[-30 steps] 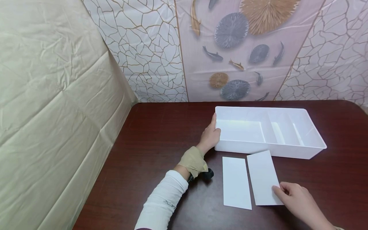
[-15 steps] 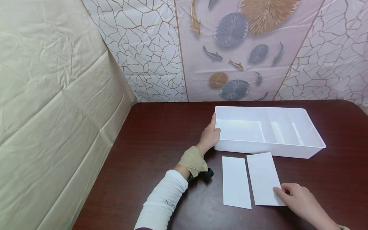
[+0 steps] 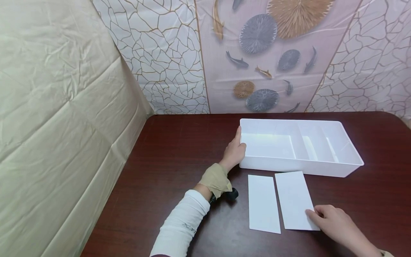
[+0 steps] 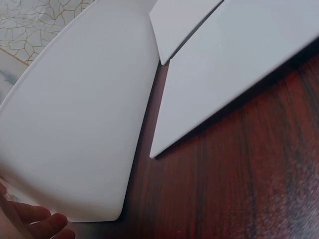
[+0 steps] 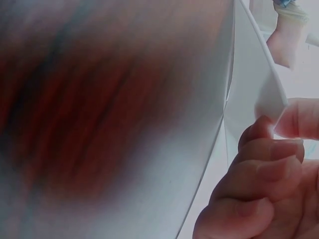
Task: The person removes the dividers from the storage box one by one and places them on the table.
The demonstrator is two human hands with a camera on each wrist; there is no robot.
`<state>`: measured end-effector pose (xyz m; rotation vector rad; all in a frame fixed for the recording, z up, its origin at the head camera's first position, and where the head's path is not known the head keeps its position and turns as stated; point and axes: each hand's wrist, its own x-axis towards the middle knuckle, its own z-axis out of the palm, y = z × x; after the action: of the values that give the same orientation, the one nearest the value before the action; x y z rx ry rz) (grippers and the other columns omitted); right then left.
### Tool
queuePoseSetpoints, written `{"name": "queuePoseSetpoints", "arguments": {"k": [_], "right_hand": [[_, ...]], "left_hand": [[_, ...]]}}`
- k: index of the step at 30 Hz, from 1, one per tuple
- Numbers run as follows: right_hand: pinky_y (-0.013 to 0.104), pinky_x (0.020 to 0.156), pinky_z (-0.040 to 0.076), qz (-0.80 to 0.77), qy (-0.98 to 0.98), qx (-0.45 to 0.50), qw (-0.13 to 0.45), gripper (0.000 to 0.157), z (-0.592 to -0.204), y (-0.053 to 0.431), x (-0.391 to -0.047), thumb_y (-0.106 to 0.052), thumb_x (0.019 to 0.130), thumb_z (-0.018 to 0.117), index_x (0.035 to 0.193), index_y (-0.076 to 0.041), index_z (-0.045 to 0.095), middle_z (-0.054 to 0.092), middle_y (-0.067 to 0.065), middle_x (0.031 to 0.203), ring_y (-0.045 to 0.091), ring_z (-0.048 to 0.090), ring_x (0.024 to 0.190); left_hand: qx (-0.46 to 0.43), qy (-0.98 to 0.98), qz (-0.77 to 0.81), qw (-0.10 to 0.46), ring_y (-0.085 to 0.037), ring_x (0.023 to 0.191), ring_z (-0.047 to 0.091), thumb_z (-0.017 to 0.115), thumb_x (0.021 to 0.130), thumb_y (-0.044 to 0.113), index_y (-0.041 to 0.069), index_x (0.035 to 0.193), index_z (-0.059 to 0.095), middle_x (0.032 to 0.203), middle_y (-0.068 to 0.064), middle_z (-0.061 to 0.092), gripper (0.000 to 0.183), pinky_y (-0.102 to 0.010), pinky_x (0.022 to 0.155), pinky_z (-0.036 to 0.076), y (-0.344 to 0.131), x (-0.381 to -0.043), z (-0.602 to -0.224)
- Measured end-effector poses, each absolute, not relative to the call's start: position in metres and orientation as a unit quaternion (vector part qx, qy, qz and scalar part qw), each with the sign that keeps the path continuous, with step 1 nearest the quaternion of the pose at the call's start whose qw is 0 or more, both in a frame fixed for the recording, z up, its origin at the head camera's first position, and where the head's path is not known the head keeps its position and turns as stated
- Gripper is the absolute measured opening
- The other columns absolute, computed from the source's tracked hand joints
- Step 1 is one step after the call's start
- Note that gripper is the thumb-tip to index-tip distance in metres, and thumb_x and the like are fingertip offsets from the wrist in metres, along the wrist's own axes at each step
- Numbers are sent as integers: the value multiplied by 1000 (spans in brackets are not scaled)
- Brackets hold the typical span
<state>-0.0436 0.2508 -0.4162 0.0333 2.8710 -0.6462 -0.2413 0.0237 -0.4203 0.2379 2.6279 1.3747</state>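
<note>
A white plastic tray [image 3: 273,163] with dividers stands at the back of the table. My left hand [image 3: 234,153] grips its left end, the thumb at the rim; in the left wrist view the curled fingers [image 4: 47,226] show at the tray's lower corner. My right hand [image 3: 334,221] pinches the near right corner of a white rectangular panel [image 3: 293,200] between thumb and fingers. That panel's far edge overlaps the tray's front wall in the head view. The right wrist view shows the pinched corner [image 5: 271,94] close up. Left of it lies a second, similar white panel [image 3: 264,205].
A dark red-brown wooden table [image 3: 154,185] carries everything. Below my left wrist a black wrist camera [image 3: 232,194] sticks out. A patterned curtain [image 3: 173,64] hangs behind the table, and a beige cloth [image 3: 64,142] drapes along the left side.
The right panel's far edge has come slightly nearer to me, and my right hand has shifted slightly right with it. My left hand and the tray have stayed nearly still.
</note>
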Motion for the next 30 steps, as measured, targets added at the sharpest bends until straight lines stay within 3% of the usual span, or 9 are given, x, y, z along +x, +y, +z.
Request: {"name": "queuePoseSetpoints", "arguments": {"k": [30], "right_hand": [[25, 50, 26, -205, 965, 15, 163, 35, -421, 258, -53, -24, 86, 48, 55, -11, 45, 33, -3, 49, 12, 31, 50]], "left_hand": [[75, 877, 468, 86, -13, 43, 21, 31, 91, 17, 41, 139, -3, 145, 2, 27, 64, -27, 44, 24, 24, -241, -421]]}}
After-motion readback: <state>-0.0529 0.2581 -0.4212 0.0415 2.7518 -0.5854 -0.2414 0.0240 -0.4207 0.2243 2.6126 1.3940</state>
